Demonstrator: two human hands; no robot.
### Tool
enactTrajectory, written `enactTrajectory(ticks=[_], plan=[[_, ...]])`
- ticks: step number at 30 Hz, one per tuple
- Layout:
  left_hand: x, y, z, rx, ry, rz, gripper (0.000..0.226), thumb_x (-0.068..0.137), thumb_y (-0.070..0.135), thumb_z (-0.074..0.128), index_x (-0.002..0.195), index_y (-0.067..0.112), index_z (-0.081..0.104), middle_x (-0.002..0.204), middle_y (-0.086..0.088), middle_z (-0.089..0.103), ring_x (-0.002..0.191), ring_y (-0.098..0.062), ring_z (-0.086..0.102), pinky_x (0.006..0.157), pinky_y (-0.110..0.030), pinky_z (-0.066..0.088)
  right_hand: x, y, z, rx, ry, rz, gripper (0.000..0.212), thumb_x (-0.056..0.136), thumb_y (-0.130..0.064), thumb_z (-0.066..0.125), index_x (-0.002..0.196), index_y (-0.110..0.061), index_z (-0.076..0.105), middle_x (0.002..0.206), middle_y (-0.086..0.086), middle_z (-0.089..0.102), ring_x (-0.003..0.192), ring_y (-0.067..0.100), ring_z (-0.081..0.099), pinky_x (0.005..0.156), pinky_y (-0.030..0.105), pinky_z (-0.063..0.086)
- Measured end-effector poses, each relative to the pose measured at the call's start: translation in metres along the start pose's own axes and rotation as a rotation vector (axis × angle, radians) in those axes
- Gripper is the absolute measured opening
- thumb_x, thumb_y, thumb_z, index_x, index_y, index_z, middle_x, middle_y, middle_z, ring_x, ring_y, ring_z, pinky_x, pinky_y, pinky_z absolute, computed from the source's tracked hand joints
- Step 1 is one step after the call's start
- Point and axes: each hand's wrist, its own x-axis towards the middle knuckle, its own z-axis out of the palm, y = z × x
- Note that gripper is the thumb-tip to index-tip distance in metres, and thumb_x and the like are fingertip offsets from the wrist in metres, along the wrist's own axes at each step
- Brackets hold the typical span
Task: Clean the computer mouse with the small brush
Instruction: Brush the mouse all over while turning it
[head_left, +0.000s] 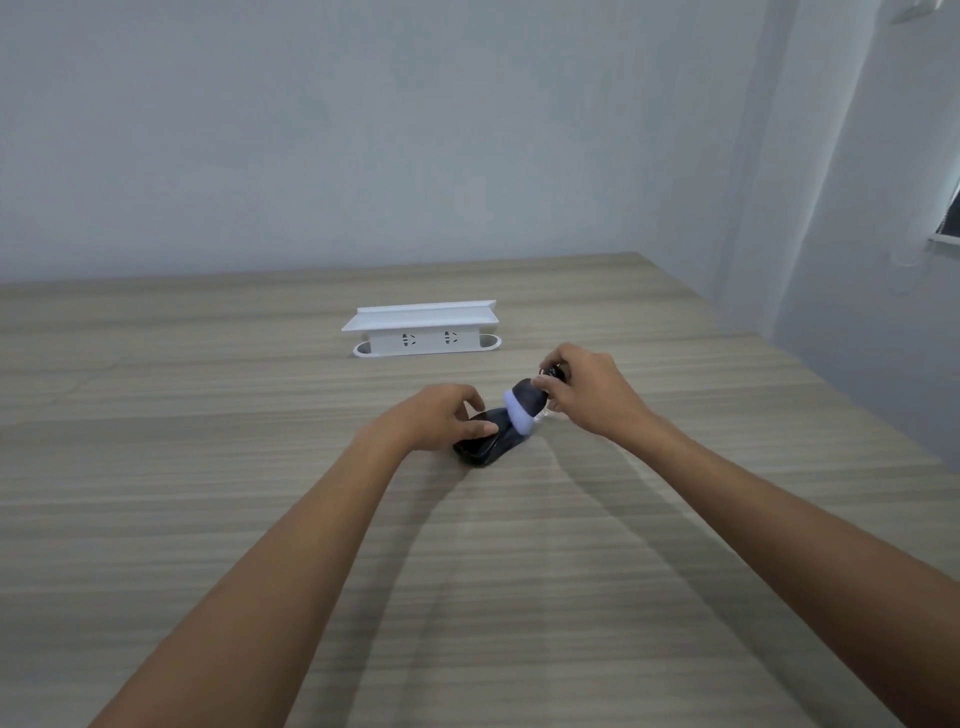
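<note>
A black computer mouse (480, 449) lies on the wooden table, a little right of centre. My left hand (441, 418) grips its far left side, thumb on top. The small brush (522, 410) has a dark head with white bristle tips. Those tips press on the right end of the mouse. My right hand (587, 395) is closed around the brush's handle, which is mostly hidden in my fingers.
A white plastic holder with socket-like slots (423, 330) stands behind the mouse toward the wall. The wooden table (208, 467) stretches wide to the left and front. Its right edge runs diagonally past my right forearm, with a wall corner beyond.
</note>
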Motion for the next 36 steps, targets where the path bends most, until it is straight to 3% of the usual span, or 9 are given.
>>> enactTrajectory(ticks=[5, 7, 10, 14, 18, 21, 25, 30, 36], plan=[[-0.002, 0.004, -0.001, -0.015, -0.080, 0.098, 0.048, 0.097, 0.031, 0.063, 0.144, 0.024, 0.055, 0.130, -0.003, 0.065, 0.112, -0.023, 0.064, 0.099, -0.033, 0.049, -0.011, 0.003, -0.003, 0.078, 0.022, 0.169, 0.020, 0.087, -0.017, 0.073, 0.070, -0.011, 0.063, 0.067, 0.010, 0.073, 0.072, 0.023, 0.075, 0.070, 0.035, 0.059], [-0.001, 0.004, -0.002, -0.010, -0.084, 0.108, 0.047, 0.098, 0.029, 0.063, 0.144, 0.023, 0.056, 0.131, -0.003, 0.066, 0.110, -0.022, 0.065, 0.100, -0.033, 0.049, -0.017, 0.005, -0.003, 0.113, -0.058, 0.252, 0.025, 0.085, -0.015, 0.071, 0.061, -0.009, 0.066, 0.064, 0.010, 0.075, 0.068, 0.022, 0.076, 0.071, 0.035, 0.061], [0.001, 0.004, -0.002, -0.012, -0.088, 0.107, 0.046, 0.099, 0.029, 0.062, 0.144, 0.023, 0.056, 0.132, -0.003, 0.066, 0.108, -0.022, 0.065, 0.101, -0.035, 0.049, -0.021, 0.006, -0.008, 0.267, -0.261, 0.408, 0.023, 0.083, -0.009, 0.068, 0.078, 0.012, 0.071, 0.075, 0.020, 0.077, 0.067, 0.023, 0.075, 0.076, 0.033, 0.063], [0.004, 0.002, -0.002, -0.014, -0.084, 0.095, 0.048, 0.098, 0.028, 0.063, 0.145, 0.023, 0.055, 0.133, -0.002, 0.064, 0.108, -0.022, 0.065, 0.099, -0.032, 0.048, -0.026, 0.004, -0.012, 0.545, -0.477, 0.563, 0.024, 0.086, -0.002, 0.071, 0.095, 0.019, 0.069, 0.094, 0.032, 0.074, 0.080, 0.031, 0.076, 0.076, 0.029, 0.063], [0.004, 0.000, -0.002, -0.032, -0.079, 0.110, 0.045, 0.097, 0.027, 0.064, 0.142, 0.025, 0.057, 0.128, 0.000, 0.066, 0.099, -0.016, 0.062, 0.090, -0.025, 0.044, -0.025, 0.009, -0.013, 0.641, -0.352, 0.609, 0.014, 0.087, 0.003, 0.070, 0.089, 0.016, 0.067, 0.091, 0.031, 0.071, 0.074, 0.032, 0.075, 0.061, 0.026, 0.062], [0.005, 0.000, -0.003, -0.019, -0.088, 0.113, 0.044, 0.097, 0.027, 0.064, 0.140, 0.028, 0.059, 0.128, 0.001, 0.067, 0.103, -0.018, 0.063, 0.098, -0.031, 0.048, -0.024, 0.014, -0.011, 0.675, -0.253, 0.608, 0.018, 0.090, 0.003, 0.065, 0.100, 0.018, 0.061, 0.092, 0.029, 0.066, 0.068, 0.031, 0.072, 0.061, 0.028, 0.063], [0.009, 0.000, -0.006, -0.001, -0.106, 0.100, 0.045, 0.096, 0.029, 0.065, 0.141, 0.028, 0.059, 0.128, 0.000, 0.067, 0.098, -0.014, 0.060, 0.096, -0.028, 0.045, -0.030, 0.012, -0.006, 0.620, -0.228, 0.565, 0.017, 0.093, 0.002, 0.060, 0.077, 0.006, 0.058, 0.088, 0.030, 0.064, 0.063, 0.029, 0.070, 0.062, 0.029, 0.064], [0.012, -0.002, -0.006, -0.005, -0.095, 0.089, 0.046, 0.094, 0.031, 0.068, 0.139, 0.027, 0.061, 0.126, -0.002, 0.067, 0.099, -0.013, 0.060, 0.099, -0.030, 0.047, -0.041, -0.001, 0.002, 0.732, -0.458, 0.706, 0.012, 0.092, 0.005, 0.063, 0.096, 0.017, 0.061, 0.106, 0.032, 0.062, 0.076, 0.034, 0.072, 0.056, 0.027, 0.061], [0.011, 0.001, -0.008, -0.004, -0.106, 0.082, 0.045, 0.094, 0.030, 0.069, 0.138, 0.028, 0.062, 0.127, 0.000, 0.068, 0.104, -0.015, 0.063, 0.104, -0.035, 0.048, -0.025, 0.006, -0.005, 0.775, -0.207, 0.686, 0.025, 0.091, 0.006, 0.062, 0.111, 0.021, 0.057, 0.116, 0.031, 0.063, 0.074, 0.032, 0.074, 0.065, 0.032, 0.064]])
